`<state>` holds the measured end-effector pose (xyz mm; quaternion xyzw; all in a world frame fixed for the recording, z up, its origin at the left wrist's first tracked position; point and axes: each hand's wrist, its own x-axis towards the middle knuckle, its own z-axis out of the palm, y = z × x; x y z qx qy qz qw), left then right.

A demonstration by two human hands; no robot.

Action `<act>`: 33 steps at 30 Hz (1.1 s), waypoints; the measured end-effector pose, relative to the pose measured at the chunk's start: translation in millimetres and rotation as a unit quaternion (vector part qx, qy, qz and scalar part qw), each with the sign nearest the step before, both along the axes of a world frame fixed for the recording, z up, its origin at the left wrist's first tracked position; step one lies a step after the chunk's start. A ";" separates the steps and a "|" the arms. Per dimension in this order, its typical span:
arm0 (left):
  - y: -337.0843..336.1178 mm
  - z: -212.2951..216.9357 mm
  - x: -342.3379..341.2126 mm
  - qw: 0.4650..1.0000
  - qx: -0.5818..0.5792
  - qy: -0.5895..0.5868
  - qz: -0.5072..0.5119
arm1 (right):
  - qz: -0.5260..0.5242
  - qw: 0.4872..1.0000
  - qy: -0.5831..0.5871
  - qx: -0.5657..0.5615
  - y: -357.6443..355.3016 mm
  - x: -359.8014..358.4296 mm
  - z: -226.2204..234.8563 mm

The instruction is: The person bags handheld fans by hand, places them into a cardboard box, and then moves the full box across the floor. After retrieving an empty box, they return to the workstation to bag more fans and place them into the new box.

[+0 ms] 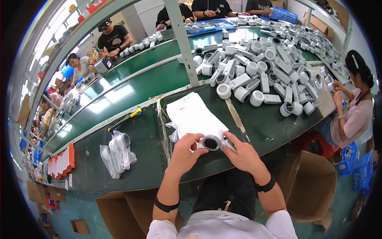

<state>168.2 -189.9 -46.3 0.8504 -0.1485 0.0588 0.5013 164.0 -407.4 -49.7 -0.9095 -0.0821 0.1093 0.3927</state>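
Left hand (186,153): thumb and fingers curled, pinching the left side of a white round-headed handheld appliance (215,136). Right hand (243,154): thumb and fingers closed on its right side; exact contact partly hidden. Appliance sits between both hands, dark round face toward the wearer, at the near edge of a stack of white sheets (194,111) on the green workbench (149,173). Left: bagged appliances (119,153), yellow-and-black-handled tool (125,119) beyond. Right, farther back: heap of similar appliances (258,69).
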 end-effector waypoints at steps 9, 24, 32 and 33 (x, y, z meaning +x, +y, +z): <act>-3.4 -20.6 6.7 0.991 0.006 -0.119 0.058 | -0.049 0.998 -0.041 -0.022 2.7 -10.1 2.0; -48.2 -31.2 -11.2 0.958 0.020 -0.268 0.096 | -0.110 0.976 -0.152 0.108 35.1 -3.7 -33.3; -42.9 -21.9 -6.2 0.934 0.036 -0.307 0.179 | -0.075 0.980 -0.184 0.019 43.6 -7.9 -8.8; -42.6 -19.5 -5.3 0.930 0.037 -0.320 0.177 | -0.064 0.982 -0.179 0.008 43.3 -7.6 -3.7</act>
